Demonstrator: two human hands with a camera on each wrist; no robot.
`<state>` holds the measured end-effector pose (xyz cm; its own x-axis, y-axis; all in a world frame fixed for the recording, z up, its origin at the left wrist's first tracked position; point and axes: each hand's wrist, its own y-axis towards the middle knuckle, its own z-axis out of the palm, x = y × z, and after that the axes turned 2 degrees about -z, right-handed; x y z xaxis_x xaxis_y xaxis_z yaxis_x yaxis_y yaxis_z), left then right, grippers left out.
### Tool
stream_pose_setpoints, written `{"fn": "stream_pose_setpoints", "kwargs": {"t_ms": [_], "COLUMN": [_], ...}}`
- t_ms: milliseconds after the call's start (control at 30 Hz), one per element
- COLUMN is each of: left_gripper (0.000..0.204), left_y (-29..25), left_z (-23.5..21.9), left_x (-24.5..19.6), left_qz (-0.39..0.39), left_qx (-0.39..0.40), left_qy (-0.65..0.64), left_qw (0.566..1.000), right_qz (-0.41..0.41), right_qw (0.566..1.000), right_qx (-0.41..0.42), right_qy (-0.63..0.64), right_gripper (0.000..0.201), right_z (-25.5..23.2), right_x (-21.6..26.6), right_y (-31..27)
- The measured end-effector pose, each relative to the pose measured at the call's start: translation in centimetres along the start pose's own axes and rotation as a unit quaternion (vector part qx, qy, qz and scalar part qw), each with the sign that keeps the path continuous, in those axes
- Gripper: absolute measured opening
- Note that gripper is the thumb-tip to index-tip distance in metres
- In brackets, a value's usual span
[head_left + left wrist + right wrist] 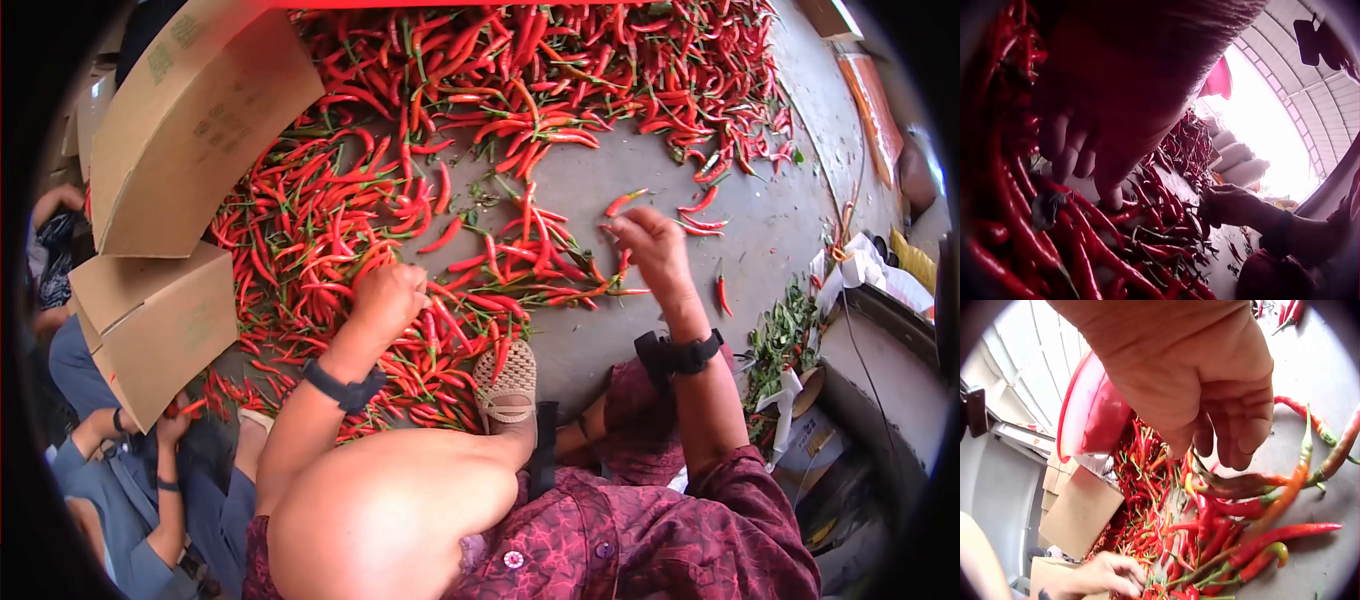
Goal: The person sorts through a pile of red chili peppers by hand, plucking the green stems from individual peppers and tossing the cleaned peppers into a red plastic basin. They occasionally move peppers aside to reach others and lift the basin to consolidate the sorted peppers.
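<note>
My left hand (390, 300) is low over the dense part of a heap of red chili peppers (330, 200). In the left wrist view its bent fingers (1085, 156) hang just above long glossy chilies (1091, 250), with nothing seen between them. Further right, over the thin edge of the heap, is my right hand (655, 250). Its fingers (1235, 434) are loosely bent in the right wrist view, thumb apart from them. Just beneath lies a brownish chili (1241, 481), and a blurred orange chili (1291, 487) crosses close by. One chili (627, 202) lies just beyond the fingertips.
Cardboard boxes (165, 320) stand at the left, beside another person (130, 500). A foot in a woven beige shoe (507, 375) rests at the heap's near edge. Green leaves and stems (785, 340) are piled at right. A pink tub (1094, 409) shows in the right wrist view.
</note>
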<state>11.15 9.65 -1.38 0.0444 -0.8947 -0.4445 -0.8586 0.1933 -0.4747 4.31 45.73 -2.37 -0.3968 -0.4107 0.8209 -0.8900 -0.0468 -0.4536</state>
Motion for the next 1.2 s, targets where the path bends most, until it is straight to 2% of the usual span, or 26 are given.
{"fn": "stream_pose_setpoints", "kwargs": {"t_ms": [67,100,133,167,200,267,333,367,467,500,533,600,700,733,800,867,900,933,1000,1033,1067,1100,1133,1167,1200], "left_gripper": [0.012,0.012,0.013,0.012,0.011,0.009,0.006,0.006,0.004,0.004,0.005,0.011,0.019,0.017,0.014,0.011,0.01,0.018,0.039,0.06,0.065,0.07,0.074,0.079,0.084], "left_y": [-0.2,-0.3,-0.4,-0.4,-0.4,-0.2,0.2,0.6,1.7,2.0,2.3,3.0,4.4,4.6,5.2,5.6,6.2,6.8,7.4,7.7,7.7,7.7,7.9,8.2,7.8], "left_z": [0.6,0.2,-0.6,-1.4,-2.0,-4.3,-6.5,-7.2,-9.8,-10.5,-11.0,-10.7,-7.4,-6.6,-4.0,-3.5,-3.7,-4.2,-6.3,-6.3,-6.0,-5.7,-4.9,-3.3,-1.7], "left_x": [0.8,0.7,0.5,0.6,0.6,-0.7,-1.4,-2.2,-5.8,-6.8,-7.7,-8.3,-7.6,-7.7,-6.9,-7.4,-7.8,-8.2,-13.0,-14.0,-15.0,-15.1,-14.9,-14.2,-13.5], "left_qz": [0.016,0.017,0.016,-0.014,-0.046,-0.124,-0.081,-0.073,-0.08,-0.074,-0.068,-0.065,-0.05,-0.091,-0.115,-0.088,-0.07,-0.047,0.04,0.127,0.133,0.214,0.285,0.33,0.339], "left_qx": [-0.008,0.011,0.031,0.056,0.081,0.12,0.149,0.15,0.2,0.199,0.198,0.198,0.184,0.197,0.169,0.094,0.069,0.095,0.067,0.075,0.055,-0.002,-0.059,-0.076,-0.096], "left_qy": [0.012,0.014,0.017,-0.044,-0.105,-0.262,-0.335,-0.369,-0.395,-0.391,-0.388,-0.375,-0.369,-0.391,-0.419,-0.498,-0.539,-0.59,-0.604,-0.576,-0.512,-0.333,-0.137,-0.086,0.022], "left_qw": [1.0,1.0,0.999,0.997,0.99,0.95,0.927,0.914,0.893,0.895,0.898,0.903,0.91,0.895,0.885,0.857,0.836,0.8,0.793,0.804,0.847,0.919,0.947,0.937,0.936], "right_qz": [0.047,0.011,-0.058,-0.083,-0.044,0.002,-0.004,-0.053,-0.1,-0.104,-0.139,-0.124,0.009,0.015,0.029,0.005,0.02,0.029,-0.078,-0.042,-0.001,-0.009,-0.016,-0.036,-0.053], "right_qw": [0.989,0.984,0.967,0.957,0.941,0.867,0.884,0.907,0.902,0.935,0.943,0.959,0.968,0.959,0.933,0.941,0.96,0.977,0.982,0.976,0.968,0.986,0.996,0.993,0.976], "right_qx": [-0.134,-0.178,-0.236,-0.268,-0.296,-0.35,-0.3,-0.238,-0.174,-0.135,-0.122,-0.108,-0.112,-0.097,-0.064,0.013,0.058,0.088,0.143,0.198,0.237,0.149,0.06,-0.06,-0.178], "right_qy": [0.049,-0.019,-0.072,-0.074,-0.155,-0.355,-0.359,-0.344,-0.383,-0.312,-0.275,-0.231,-0.224,-0.267,-0.353,-0.337,-0.274,-0.192,-0.094,-0.082,-0.08,-0.069,-0.056,-0.1,-0.112], "right_gripper": [0.016,0.016,0.023,0.026,0.033,0.043,0.052,0.053,0.054,0.05,0.046,0.04,0.033,0.031,0.028,0.03,0.028,0.03,0.032,0.032,0.028,0.025,0.022,0.017,0.017], "right_z": [-3.8,-6.6,-8.8,-10.3,-12.5,-13.1,-11.6,-9.9,-2.8,-1.7,-1.0,-0.8,-1.3,-1.7,-2.3,-1.4,-0.2,1.4,3.8,4.3,4.1,3.4,2.3,0.3,-1.7], "right_x": [-0.5,-3.3,-4.6,-4.9,-7.4,-7.9,-8.8,-8.6,-5.3,-4.2,-3.2,-2.2,-1.2,-1.4,-2.2,-3.1,-3.6,-3.3,-1.0,0.2,0.9,0.0,-1.1,-1.7,-3.5], "right_y": [1.0,2.2,2.8,3.1,4.2,4.6,5.1,4.7,1.6,0.3,-0.7,-2.4,-3.8,-4.0,-4.3,-4.4,-4.3,-4.7,-5.8,-6.0,-5.6,-5.1,-4.5,-3.4,-1.8]}}
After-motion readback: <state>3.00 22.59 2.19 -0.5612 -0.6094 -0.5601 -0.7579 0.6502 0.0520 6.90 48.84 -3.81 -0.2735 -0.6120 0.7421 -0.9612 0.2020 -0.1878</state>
